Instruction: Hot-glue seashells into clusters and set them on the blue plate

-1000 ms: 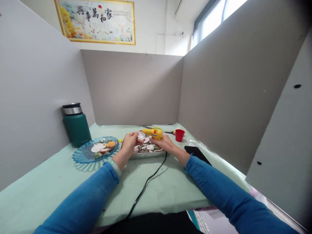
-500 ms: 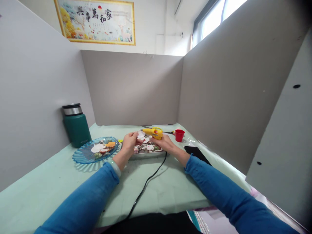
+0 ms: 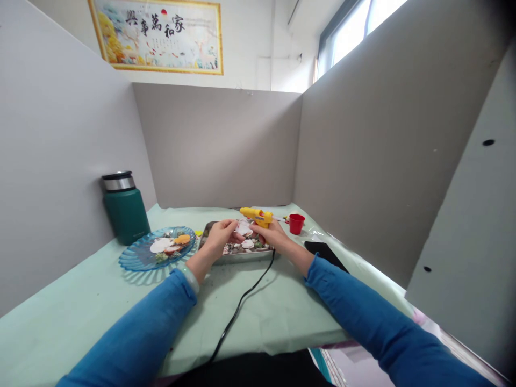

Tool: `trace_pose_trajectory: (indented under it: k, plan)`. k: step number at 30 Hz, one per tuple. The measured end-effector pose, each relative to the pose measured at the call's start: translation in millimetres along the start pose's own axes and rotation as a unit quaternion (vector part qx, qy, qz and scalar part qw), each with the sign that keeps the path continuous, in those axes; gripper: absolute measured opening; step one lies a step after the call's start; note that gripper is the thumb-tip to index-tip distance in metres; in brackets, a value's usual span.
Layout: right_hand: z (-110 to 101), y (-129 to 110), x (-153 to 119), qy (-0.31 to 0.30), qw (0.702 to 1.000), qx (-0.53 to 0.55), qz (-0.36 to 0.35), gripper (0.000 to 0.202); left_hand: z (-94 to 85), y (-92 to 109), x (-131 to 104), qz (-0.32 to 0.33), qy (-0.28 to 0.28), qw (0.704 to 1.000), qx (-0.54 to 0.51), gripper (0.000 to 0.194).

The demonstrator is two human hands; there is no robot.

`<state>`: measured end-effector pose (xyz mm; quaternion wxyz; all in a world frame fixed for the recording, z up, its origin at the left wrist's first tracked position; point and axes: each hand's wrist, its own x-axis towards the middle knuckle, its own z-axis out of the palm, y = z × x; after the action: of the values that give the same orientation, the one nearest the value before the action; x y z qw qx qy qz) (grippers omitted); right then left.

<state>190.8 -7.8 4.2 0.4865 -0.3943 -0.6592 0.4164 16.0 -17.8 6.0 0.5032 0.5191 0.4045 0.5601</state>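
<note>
My right hand point(image 3: 271, 235) is wrapped round the handle of a yellow hot glue gun point(image 3: 257, 215), whose nozzle points left. A black cord hangs down from it toward the table's front edge. My left hand point(image 3: 221, 237) is closed, its fingertips pinching the left edge of a white seashell point(image 3: 243, 227) just under the gun. Both hands are over a metal tray point(image 3: 244, 258) filled with shells and small stones. The right fingers come close to the shell; whether they touch it I cannot tell.
To the left, a blue glass plate point(image 3: 133, 259) bears several shells, white and orange. Behind it stands a green thermos point(image 3: 126, 212). On the right are a red cup point(image 3: 296, 224) and a black flat phone-like object point(image 3: 324, 255). Grey partitions point(image 3: 220, 145) enclose the table.
The shell and my left fingers have moved right, toward my right hand. The glue gun has shifted slightly right and its nozzle has lifted a little away from the shell.
</note>
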Motion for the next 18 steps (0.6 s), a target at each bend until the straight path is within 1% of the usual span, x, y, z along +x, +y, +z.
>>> trace_pose_trajectory:
  k: [5,9,13,18]
  plan:
    - [0.0,-0.5,-1.3,0.014,1.000,-0.002,-0.009,0.021,0.8,0.4,-0.4,-0.001,-0.029,1.000,-0.009,0.012]
    - [0.3,-0.6,-1.3,0.015,1.000,-0.011,-0.018,0.022,2.2,0.9,-0.7,-0.006,-0.018,1.000,-0.002,0.008]
    - [0.2,0.0,-0.1,0.021,1.000,0.003,-0.018,0.023,2.3,0.8,-0.9,-0.010,-0.008,1.000,0.002,0.010]
    - [-0.3,0.5,1.0,0.026,0.999,0.020,-0.016,0.022,-0.8,-0.5,-0.1,-0.007,-0.039,0.999,-0.006,0.015]
